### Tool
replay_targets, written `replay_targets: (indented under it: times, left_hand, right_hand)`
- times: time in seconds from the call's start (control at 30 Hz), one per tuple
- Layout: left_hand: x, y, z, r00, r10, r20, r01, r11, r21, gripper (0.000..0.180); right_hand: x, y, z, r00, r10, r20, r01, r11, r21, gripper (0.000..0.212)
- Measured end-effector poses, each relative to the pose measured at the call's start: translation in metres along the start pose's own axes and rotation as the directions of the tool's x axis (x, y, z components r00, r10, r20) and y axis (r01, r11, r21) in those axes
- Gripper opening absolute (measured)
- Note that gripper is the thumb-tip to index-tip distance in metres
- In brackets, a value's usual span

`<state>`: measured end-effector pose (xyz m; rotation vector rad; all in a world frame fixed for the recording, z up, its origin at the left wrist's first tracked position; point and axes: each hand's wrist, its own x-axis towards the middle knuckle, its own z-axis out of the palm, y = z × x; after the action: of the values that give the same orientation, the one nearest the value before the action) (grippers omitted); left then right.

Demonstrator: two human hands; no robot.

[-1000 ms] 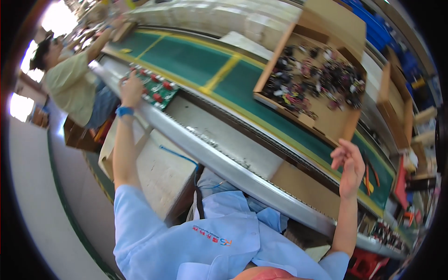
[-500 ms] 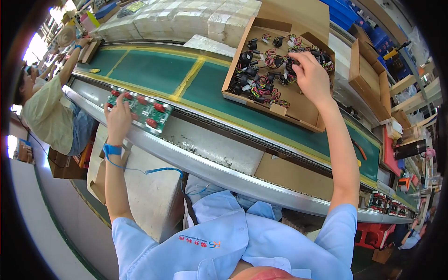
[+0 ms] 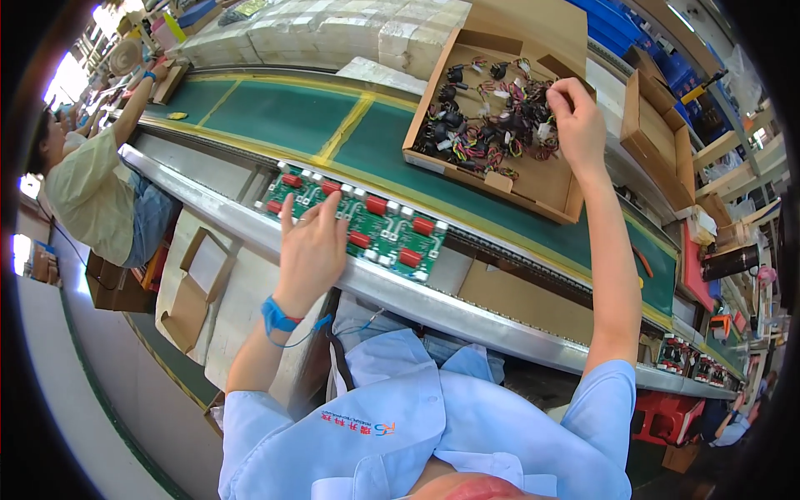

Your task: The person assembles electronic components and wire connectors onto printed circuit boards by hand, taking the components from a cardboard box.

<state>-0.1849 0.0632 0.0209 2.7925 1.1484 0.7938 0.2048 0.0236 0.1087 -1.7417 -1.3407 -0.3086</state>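
Note:
My left hand [image 3: 312, 254] lies with fingers apart on the left half of a long green circuit board [image 3: 386, 225] fitted with red components. The board rests across the conveyor's near rails. My right hand [image 3: 579, 129] is over the right side of a shallow cardboard box [image 3: 533, 200], thumb and fingers brought together. Its fingertips are at the edge of a tangled heap of black parts with coloured wires and white connectors [image 3: 500, 125]. Whatever is pinched there, I cannot make out. A blue strap with a cord [image 3: 279, 317] circles my left wrist.
The green conveyor belt [image 3: 275, 112] runs behind the board. White foam blocks [image 3: 333, 37] line its far side. Another cardboard box [image 3: 658, 137] stands at the right, and more boards [image 3: 687, 358] sit on the rail. A co-worker [image 3: 92, 187] works at the left.
The circuit board and my left hand have moved right along the rails. My right hand has shifted slightly right, and the wired parts now lie farther left in the box.

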Motion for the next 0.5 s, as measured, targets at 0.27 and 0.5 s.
replay_targets:
  times: [0.27, 0.5]
  left_hand:
    - [-0.001, 0.068, 0.011, 0.979, 0.201, 0.03, -0.194, 0.968, -0.157, 0.042]
    - [-0.002, 0.086, 0.009, 0.96, 0.273, 0.059, -0.262, 0.954, -0.143, 0.039]
  right_hand:
    - [-0.013, 0.005, -0.049, 0.958, 0.219, 0.186, -0.065, 0.796, -0.602, 0.016]
    - [-0.081, -0.057, -0.095, 0.875, 0.074, 0.478, -0.172, 0.971, 0.165, 0.011]
